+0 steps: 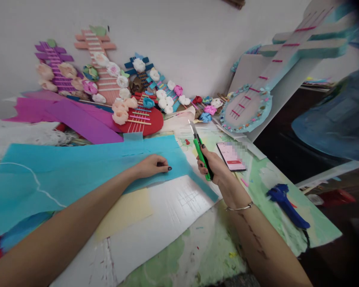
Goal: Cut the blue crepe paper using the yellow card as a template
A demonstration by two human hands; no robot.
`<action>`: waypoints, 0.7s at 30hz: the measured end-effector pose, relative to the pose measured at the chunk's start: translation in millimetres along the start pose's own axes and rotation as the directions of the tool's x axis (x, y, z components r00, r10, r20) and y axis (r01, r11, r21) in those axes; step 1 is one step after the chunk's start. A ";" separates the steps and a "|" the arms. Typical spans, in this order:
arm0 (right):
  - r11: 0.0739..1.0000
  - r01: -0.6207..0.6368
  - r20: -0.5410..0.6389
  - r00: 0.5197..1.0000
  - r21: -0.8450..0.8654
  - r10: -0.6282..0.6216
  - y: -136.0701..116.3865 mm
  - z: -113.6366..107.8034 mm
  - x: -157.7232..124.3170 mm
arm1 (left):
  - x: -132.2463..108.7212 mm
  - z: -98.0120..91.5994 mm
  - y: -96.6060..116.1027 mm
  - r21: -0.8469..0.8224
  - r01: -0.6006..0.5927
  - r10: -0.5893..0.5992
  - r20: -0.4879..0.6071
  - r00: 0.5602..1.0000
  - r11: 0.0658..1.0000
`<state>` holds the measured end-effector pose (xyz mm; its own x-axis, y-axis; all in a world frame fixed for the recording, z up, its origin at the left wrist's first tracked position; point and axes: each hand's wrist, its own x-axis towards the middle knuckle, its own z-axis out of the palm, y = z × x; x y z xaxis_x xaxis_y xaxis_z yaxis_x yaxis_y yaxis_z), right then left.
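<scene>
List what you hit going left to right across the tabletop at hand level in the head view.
blue paper sheet → left hand pressed on it → right hand gripping the green cutter → phone → blue glue gun

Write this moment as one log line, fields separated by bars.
left hand: pressing on blue crepe paper sheet | right hand: grip shut on green-handled utility knife, blade out

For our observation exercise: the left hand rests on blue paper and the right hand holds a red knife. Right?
No: the head view shows a green knife in the right hand; the left hand does rest on blue paper.
</scene>
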<state>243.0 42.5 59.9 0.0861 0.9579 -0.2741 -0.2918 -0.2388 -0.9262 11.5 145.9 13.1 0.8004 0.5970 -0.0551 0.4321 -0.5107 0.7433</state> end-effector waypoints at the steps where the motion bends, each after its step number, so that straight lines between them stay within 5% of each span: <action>1: 1.000 -0.013 -0.022 1.000 0.008 0.013 -0.9 0.0 0.1 | -0.1 -0.2 0.4 0.001 0.002 -0.002 0.004 1.000 1.000; 10: 0.971 -0.161 -0.101 0.978 0.176 0.181 -6.8 7.5 -0.3 | -0.4 -0.2 0.8 0.017 0.000 0.000 0.006 1.000 1.000; 15: 0.993 0.112 -0.071 0.991 -0.045 -0.115 2.0 -10.7 9.8 | -0.2 0.1 0.6 0.048 0.003 -0.003 0.000 1.000 0.999; 21: 0.935 0.342 -0.065 0.935 -0.094 -0.349 -8.8 -26.2 8.6 | 1.0 -0.3 -1.4 0.099 -0.019 0.021 -0.016 1.000 0.995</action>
<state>271.3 48.7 58.9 0.2447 0.9683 0.0501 -0.1539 0.0899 -0.9840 11.6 147.4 12.3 0.8024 0.5960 -0.0293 0.4560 -0.5808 0.6744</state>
